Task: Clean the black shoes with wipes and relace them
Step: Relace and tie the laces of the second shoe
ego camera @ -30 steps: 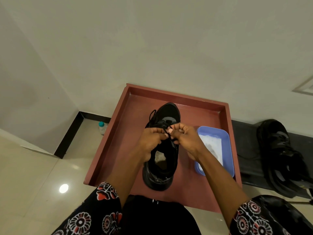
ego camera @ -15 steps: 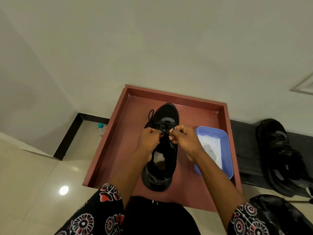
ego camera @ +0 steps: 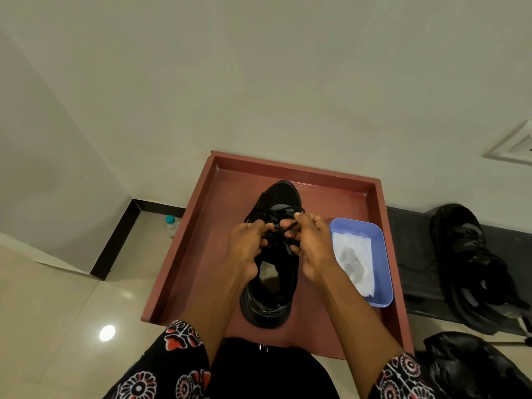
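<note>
A black shoe [ego camera: 272,254] sits toe-away in the middle of a red-brown tray [ego camera: 201,240], and both hands are bunched together over its lace area. The left hand [ego camera: 244,251] and the right hand [ego camera: 312,254] each pinch a strand of the black lace [ego camera: 277,227], fingertips almost touching above the tongue. Both are closed on the lace, which looks drawn across between them; whether a knot is already started is too dark to tell.

Just right of the shoe, inside the tray, a blue plastic tub [ego camera: 385,272] holds a crumpled white wipe [ego camera: 352,260]. A second black shoe [ego camera: 472,260] lies off the tray on a dark mat [ego camera: 414,254], well apart to the right, with a black plastic bag [ego camera: 475,367] near it. A small bottle [ego camera: 170,224] stands on the floor by the tray's left edge.

My reading is that 1 shoe is at the lacing or tying stage and the other has yet to be handled. Risks from here:
- the lace slipping from a fingertip pinch if 1 side is pulled harder, loosening the crossing
- an uneven pull leaving 1 end too short to tie
- black lace on black upper making a missed eyelet easy to overlook
- the right wrist nudging the tub, which sits close beside it
</note>
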